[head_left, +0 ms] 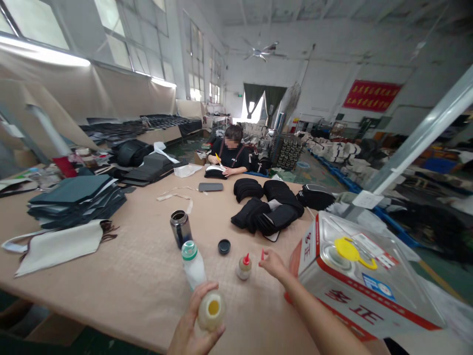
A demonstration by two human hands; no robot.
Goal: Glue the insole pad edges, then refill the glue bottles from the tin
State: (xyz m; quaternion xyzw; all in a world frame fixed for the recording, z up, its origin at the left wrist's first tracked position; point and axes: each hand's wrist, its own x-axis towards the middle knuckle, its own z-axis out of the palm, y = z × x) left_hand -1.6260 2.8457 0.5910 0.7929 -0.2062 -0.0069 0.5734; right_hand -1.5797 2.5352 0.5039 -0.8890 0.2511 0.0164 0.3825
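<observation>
My left hand (194, 320) is wrapped round a translucent squeeze bottle (211, 325) whose neck is uncapped, showing yellow inside. Between the fingers of my right hand (274, 265) is a small red nozzle cap (262, 255). A second small bottle (244, 271) with a red pointed cap stands upright just left of my right hand. Behind my left hand rises a white bottle (194, 268) with a green-rimmed top. Beyond it is an open dark metal flask (181, 229), and a round black lid (223, 247) lies to its right.
A large metal can (354, 286) with a yellow cap stands at the right under my forearm. Black padded pieces (266, 207) are heaped beyond. Dark sheets (76, 197) are stacked at left. Across the brown-covered table (144, 261) a person (231, 153) works on a pad.
</observation>
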